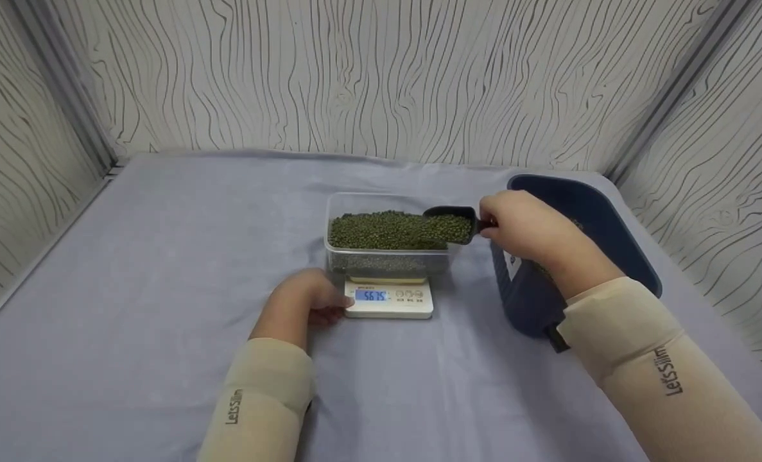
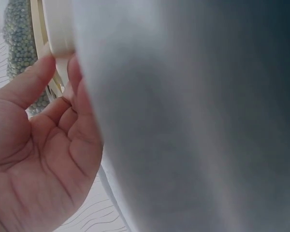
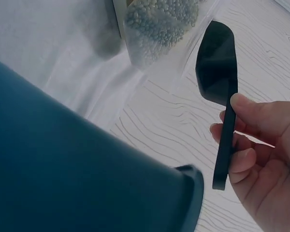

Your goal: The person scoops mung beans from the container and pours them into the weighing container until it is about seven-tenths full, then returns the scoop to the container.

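My right hand (image 1: 525, 224) grips the handle of a black scoop (image 3: 216, 60). Green mung beans (image 1: 448, 226) fill the scoop, whose front lip lies over the right end of a clear plastic container (image 1: 387, 262). More mung beans (image 1: 374, 231) are heaped inside that container. It stands on a white kitchen scale (image 1: 388, 309) with a lit blue display. At the scale's front left corner, my left hand (image 1: 310, 295) holds the edge, thumb on top and fingers curled beside and below, as the left wrist view shows; some fingertips are hidden there.
A dark blue bin (image 1: 612, 237) with beans inside stands on the right, partly behind my right forearm. A pale grey cloth (image 1: 162, 269) covers the table. Wood-patterned panels (image 1: 342, 77) rise at the back and both sides.
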`<move>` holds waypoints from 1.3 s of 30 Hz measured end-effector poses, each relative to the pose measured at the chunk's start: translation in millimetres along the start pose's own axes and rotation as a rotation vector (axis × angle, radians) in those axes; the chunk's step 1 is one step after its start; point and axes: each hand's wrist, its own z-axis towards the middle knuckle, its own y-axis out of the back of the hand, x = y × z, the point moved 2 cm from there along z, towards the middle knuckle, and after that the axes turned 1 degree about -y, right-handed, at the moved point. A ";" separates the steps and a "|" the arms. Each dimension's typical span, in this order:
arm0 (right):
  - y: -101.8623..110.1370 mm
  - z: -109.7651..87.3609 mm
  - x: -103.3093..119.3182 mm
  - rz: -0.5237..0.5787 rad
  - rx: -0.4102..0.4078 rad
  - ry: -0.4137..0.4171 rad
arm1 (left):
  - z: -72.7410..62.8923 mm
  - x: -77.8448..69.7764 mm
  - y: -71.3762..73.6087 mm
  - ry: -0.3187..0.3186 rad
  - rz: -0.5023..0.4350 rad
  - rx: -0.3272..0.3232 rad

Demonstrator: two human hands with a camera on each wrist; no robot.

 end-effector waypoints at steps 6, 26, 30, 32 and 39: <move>-2.2 2.7 5.9 -0.064 -0.048 0.017 | 1.1 0.0 -0.5 -0.004 0.003 -0.012; -16.7 4.6 25.2 -0.227 -0.402 0.204 | 0.6 0.0 0.6 -0.001 0.007 0.012; -18.1 4.4 26.8 -0.254 -0.504 0.258 | -0.2 -0.2 1.3 0.000 0.002 -0.003; -17.8 4.2 27.5 -0.268 -0.561 0.292 | -0.3 -0.2 1.4 0.004 -0.006 -0.005; -16.7 4.1 31.3 -0.388 -0.689 0.416 | 0.6 0.2 0.8 0.009 -0.019 0.004</move>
